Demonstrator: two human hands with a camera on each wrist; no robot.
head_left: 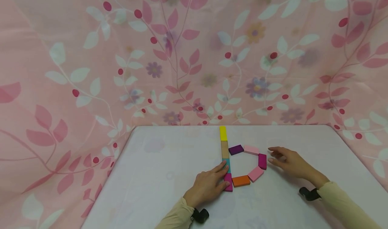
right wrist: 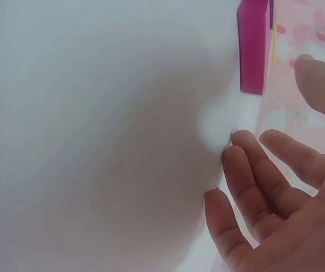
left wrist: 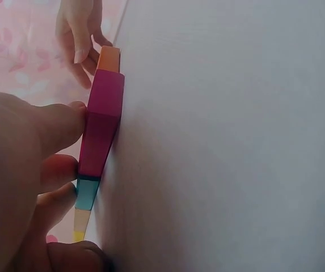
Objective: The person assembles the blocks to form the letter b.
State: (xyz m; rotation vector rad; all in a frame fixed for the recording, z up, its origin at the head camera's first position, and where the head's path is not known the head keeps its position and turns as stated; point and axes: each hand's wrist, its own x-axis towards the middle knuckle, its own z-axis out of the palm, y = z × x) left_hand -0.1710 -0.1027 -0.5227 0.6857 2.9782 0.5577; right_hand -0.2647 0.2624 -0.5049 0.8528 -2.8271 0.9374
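Coloured blocks form a straight column joined to a ring on its right. The column runs from a yellow block (head_left: 223,133) through a tan block (head_left: 224,149) and a teal block (head_left: 228,168) to a magenta block (head_left: 228,185) nearest the person. My left hand (head_left: 206,185) lies along its left side, fingertips touching the teal and magenta blocks. Purple (head_left: 236,150), light pink, magenta (head_left: 262,161), pink (head_left: 256,173) and orange blocks (head_left: 241,181) make up the ring. Just right of it, my right hand (head_left: 289,163) holds nothing, its fingers loosely bent and apart from the blocks.
The blocks lie on a white-covered table (head_left: 157,175) with rounded far corners. Behind it hangs a pink floral cloth (head_left: 182,70). A dark wrist device (head_left: 200,216) shows by the left sleeve, and another (head_left: 309,193) by the right one.
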